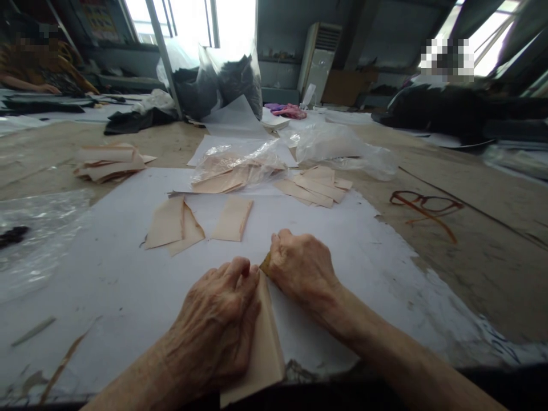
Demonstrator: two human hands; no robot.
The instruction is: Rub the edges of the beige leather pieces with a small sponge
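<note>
My left hand (220, 322) lies over a long beige sheet piece (266, 348), its bent fingers pressed together along the far end. The near end of that piece reaches past the table's front edge. My right hand (303, 265) is closed, with a small yellow-brown flat thing (265, 264) poking out between the fingers. That thing's tip is right beside the far corner of the beige piece; its kind is hidden by my fingers. Ahead of my hands lie a folded beige piece (165, 224) and a single beige piece (232, 219) on white paper (124, 279).
Beige pieces lie in piles at back left (112, 161) and right (319, 185), some under clear plastic (240, 157). Glasses (422, 201) rest at right, a plastic bag (43, 228) at left. Two people sit beyond, one at left (47, 63), one at right (440, 103).
</note>
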